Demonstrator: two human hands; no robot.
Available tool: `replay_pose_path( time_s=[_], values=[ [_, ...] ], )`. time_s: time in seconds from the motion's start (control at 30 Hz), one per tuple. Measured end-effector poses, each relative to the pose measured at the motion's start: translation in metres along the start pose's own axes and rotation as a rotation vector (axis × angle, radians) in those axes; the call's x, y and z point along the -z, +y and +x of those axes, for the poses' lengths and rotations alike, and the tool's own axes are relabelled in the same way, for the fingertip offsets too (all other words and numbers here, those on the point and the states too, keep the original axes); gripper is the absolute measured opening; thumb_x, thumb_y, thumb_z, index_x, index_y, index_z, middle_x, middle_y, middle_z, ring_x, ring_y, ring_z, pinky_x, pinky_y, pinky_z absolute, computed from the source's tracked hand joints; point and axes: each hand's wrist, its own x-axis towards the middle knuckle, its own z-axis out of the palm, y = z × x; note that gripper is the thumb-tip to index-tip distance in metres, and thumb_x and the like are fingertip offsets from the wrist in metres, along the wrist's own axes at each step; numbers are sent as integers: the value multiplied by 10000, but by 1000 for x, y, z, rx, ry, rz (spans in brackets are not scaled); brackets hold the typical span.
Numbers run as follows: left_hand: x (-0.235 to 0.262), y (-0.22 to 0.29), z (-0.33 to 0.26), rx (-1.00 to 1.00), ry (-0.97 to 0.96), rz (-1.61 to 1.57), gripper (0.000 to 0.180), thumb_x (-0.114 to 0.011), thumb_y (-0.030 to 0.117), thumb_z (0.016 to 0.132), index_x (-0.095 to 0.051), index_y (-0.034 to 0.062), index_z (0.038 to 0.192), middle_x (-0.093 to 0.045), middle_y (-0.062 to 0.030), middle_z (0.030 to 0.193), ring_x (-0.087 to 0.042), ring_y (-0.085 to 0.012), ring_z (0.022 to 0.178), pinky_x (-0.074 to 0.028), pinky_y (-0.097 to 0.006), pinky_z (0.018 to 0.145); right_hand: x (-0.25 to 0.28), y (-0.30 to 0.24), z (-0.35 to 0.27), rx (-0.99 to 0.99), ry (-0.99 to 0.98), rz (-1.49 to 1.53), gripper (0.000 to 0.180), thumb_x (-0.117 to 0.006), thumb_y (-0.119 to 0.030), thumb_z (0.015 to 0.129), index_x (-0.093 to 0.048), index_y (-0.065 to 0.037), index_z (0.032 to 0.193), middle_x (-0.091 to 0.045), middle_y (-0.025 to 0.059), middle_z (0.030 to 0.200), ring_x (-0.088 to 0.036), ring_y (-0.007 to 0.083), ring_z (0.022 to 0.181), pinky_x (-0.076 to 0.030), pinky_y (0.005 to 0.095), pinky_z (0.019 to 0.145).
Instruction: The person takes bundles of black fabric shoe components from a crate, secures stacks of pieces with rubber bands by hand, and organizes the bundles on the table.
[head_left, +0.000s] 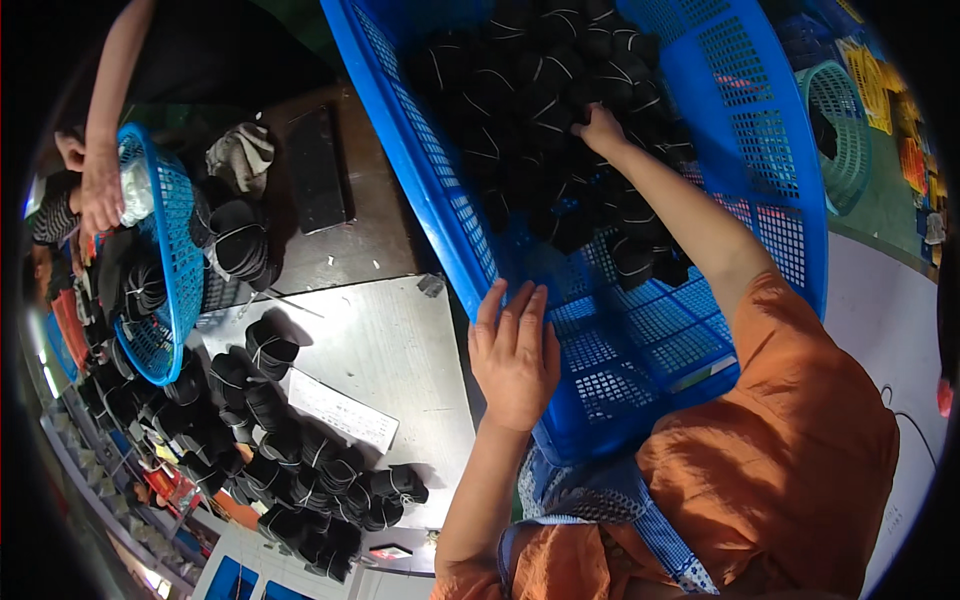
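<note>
A big blue plastic basket [455,235] with mesh walls stands tilted in front of me. Heaped in its far part are many black bundles [545,110], each tied with thin pale string; they look like rolled fabric. My right hand [603,132] reaches deep into the heap, its fingers curled down onto one black bundle and partly hidden there. At the basket's near left corner, my left hand [515,360] lies with fingers stretched out against the rim, holding nothing.
Left of me, a pale table [430,340] carries a pile of black bundles [310,460] and a paper sheet [343,411]. Beyond, another person's hand [102,190] is at a smaller blue basket [175,250]. A green basket [838,135] stands at the far right.
</note>
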Motion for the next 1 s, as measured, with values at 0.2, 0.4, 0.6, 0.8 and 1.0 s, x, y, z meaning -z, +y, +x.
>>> replay_pose_path(
  time_s=[0.2, 0.4, 0.6, 0.8, 1.0],
  values=[
    [-2, 12, 5, -17, 22, -111, 397, -655, -11, 714, -624, 55, 1104, -648, -84, 1097, -477, -323, 1198, -385, -406, 1000, -42, 30, 104, 151, -3, 34, 789, -824, -298, 616, -511, 15, 1269, -594, 202, 1175, -562, 308, 1126, -454, 373, 959],
    [-2, 1, -3, 18, 45, -139, 399, -654, -30, 702, -630, 54, 1092, -659, -69, 1075, -486, -315, 1190, -387, -401, 993, -51, -2, 35, 28, -266, 524, 733, -846, -225, 565, -561, -55, 1218, -600, 129, 1143, -571, 269, 1082, -473, 366, 922],
    [0, -6, -4, -23, 113, -216, 457, -656, -40, 720, -577, 46, 1161, -598, -96, 1199, -487, -342, 1206, -380, -450, 1004, 68, -48, -125, 749, 114, -39, 705, -795, -110, 532, -557, -168, 1193, -479, 75, 1210, -526, 297, 1118, -462, 376, 932],
    [43, 6, -4, -81, 444, -461, 522, -681, 94, 813, -478, 38, 1291, -526, -157, 1272, -525, -305, 1165, -433, -416, 958, 180, -120, -255, 1217, 57, -144, 718, -788, -9, 508, -555, -139, 1175, -500, 48, 1188, -541, 252, 1062, -471, 378, 905],
    [92, 13, -44, 371, -25, -1516, 548, -602, 338, 906, -441, -1, 1305, -542, -135, 1208, -574, -209, 1063, -537, -335, 793, 190, -173, -312, 1438, 26, -147, 740, -789, -7, 503, -549, -150, 1187, -514, 36, 1222, -537, 254, 1084, -467, 387, 872]
  ],
)
